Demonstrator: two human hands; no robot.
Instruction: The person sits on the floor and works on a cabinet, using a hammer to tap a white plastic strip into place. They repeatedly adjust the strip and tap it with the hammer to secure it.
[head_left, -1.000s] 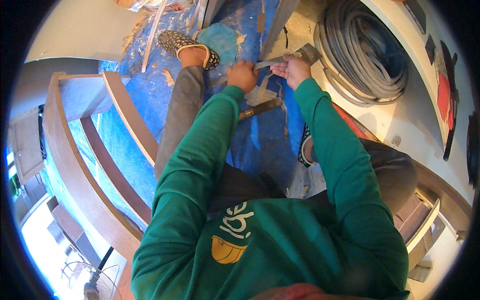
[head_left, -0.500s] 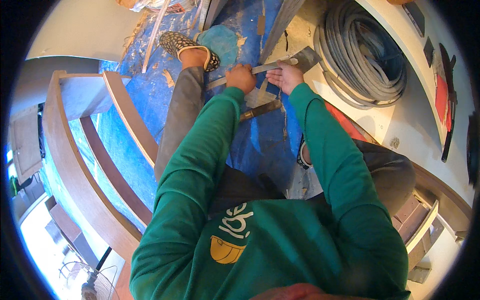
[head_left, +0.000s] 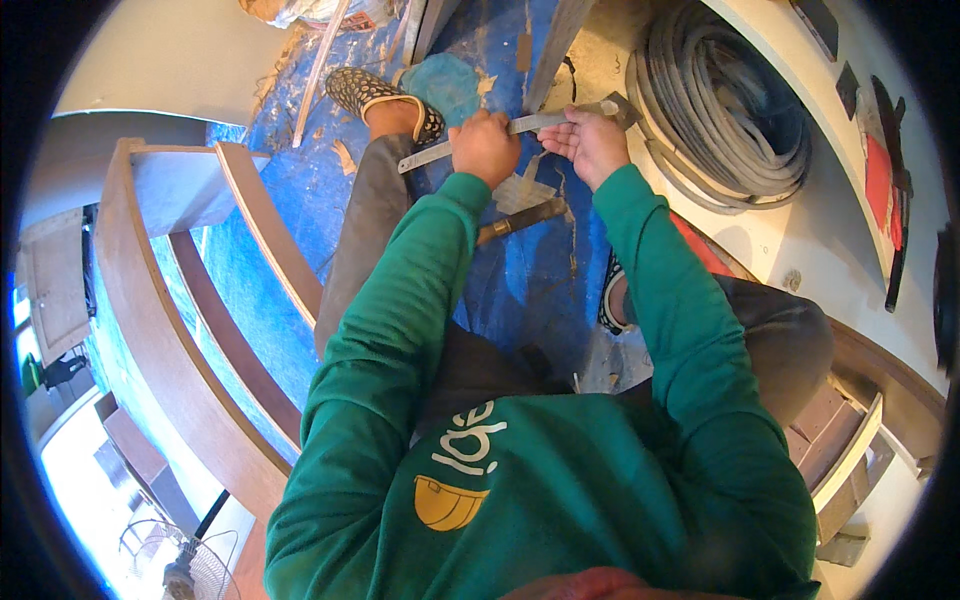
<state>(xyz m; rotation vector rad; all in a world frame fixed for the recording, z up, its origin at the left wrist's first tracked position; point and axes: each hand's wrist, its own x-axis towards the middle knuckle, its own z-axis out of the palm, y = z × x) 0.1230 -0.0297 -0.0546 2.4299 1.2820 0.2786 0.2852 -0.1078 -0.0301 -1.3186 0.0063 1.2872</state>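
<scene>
A long, thin metal ruler (head_left: 430, 156) with a hole at its near left end slants across the space between my hands. My left hand (head_left: 485, 148) is closed round its middle. Farther right, my right hand (head_left: 597, 146) has its palm turned up; its thumb lies against the ruler, with the fingers loosely bent below. A dark grey flat plate (head_left: 628, 110) shows past the ruler's far end, whitish material beside it. How the two meet is hard to make out. Below my hands, a putty knife (head_left: 522, 219) with a wooden handle lies on the blue sheet.
Blue sheeting (head_left: 540, 285) covers the floor, with scraps on it. A coil of grey hose (head_left: 720, 120) lies at the far right. Wooden frame pieces (head_left: 180, 330) stand at my left. A patterned shoe (head_left: 385, 100) is on my left foot. A fan (head_left: 178, 570) is at the lower left.
The ruler has shifted, showing more of its left end and tilting up to the right. My right hand has moved slightly right, its fingers more bent. The grey plate shows less of its face.
</scene>
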